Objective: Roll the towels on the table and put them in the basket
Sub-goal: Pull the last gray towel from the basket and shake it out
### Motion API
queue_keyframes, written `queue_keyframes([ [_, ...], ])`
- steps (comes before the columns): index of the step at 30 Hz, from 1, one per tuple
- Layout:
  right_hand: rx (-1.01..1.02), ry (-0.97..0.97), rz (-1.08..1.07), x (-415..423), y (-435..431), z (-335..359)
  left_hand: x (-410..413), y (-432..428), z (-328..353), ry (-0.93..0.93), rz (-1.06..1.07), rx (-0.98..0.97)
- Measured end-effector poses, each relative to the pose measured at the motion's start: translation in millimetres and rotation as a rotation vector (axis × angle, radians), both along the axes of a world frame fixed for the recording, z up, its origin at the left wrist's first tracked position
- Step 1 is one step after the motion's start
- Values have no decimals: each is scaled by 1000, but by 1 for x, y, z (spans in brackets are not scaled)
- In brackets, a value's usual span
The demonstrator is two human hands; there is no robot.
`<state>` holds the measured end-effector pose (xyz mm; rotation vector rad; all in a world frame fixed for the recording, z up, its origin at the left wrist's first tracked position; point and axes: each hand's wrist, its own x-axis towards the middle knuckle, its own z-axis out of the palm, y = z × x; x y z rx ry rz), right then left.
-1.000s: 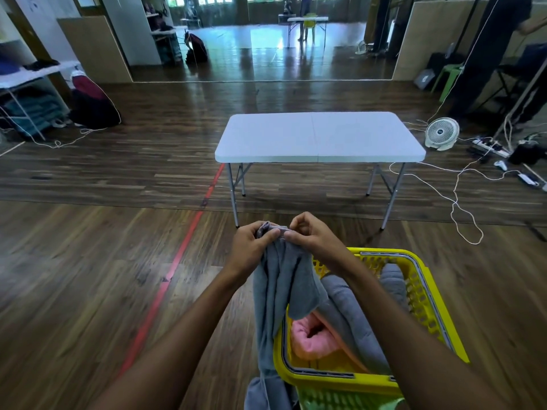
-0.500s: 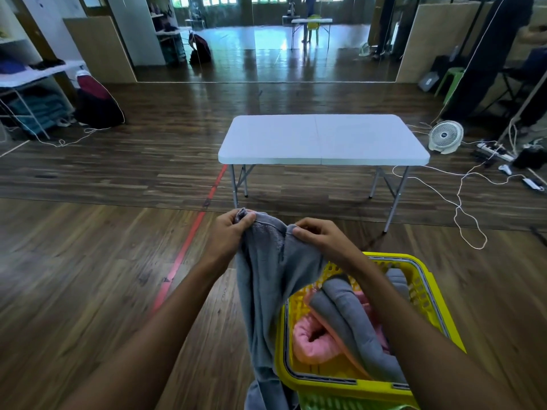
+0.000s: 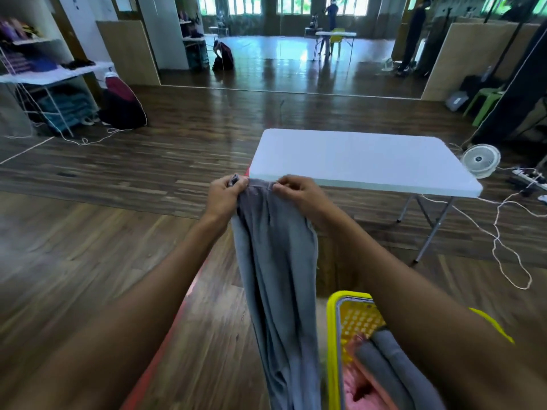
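A grey towel [image 3: 275, 261] hangs long and loose in front of me, held up by its top edge. My left hand [image 3: 223, 195] pinches the towel's left corner and my right hand [image 3: 299, 192] pinches the edge a little to the right. Below at the right stands the yellow basket [image 3: 336, 327], partly hidden by my right forearm. Inside it lie a rolled grey towel [image 3: 384, 359] and a pink towel [image 3: 359, 389]. The white folding table [image 3: 361, 158] stands just beyond my hands with a bare top.
A white fan [image 3: 481, 159] sits on the floor right of the table, with white cables [image 3: 503, 232] and a power strip trailing nearby. A red line [image 3: 165, 347] runs along the wooden floor. Shelves and bags stand far left.
My hands have moved apart and lifted the grey towel, spreading its top edge. The view has shifted closer to the table, and the basket now sits lower right.
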<state>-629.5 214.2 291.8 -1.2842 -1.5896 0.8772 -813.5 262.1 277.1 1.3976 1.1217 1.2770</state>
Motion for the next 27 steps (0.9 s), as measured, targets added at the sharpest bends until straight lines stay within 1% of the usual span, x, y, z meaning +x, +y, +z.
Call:
queue_keyframes([
  [1,10,13,-19,-11,21,4,-7,20,6,6,-9,7],
  [5,71,-64,-100,-50,105,30,-32,105,31,13,-44,38],
  [8,105,-88,-145,-66,164,62,-44,166,62,12,-50,91],
  [15,171,-112,-174,-83,293,139,-61,301,133,46,31,254],
  [20,195,-139,-153,-83,388,156,-66,396,154,50,73,308],
  [22,205,-141,-122,-81,429,155,-66,435,153,69,106,313],
  [27,195,-234,-3,-74,546,149,-67,528,143,136,216,317],
])
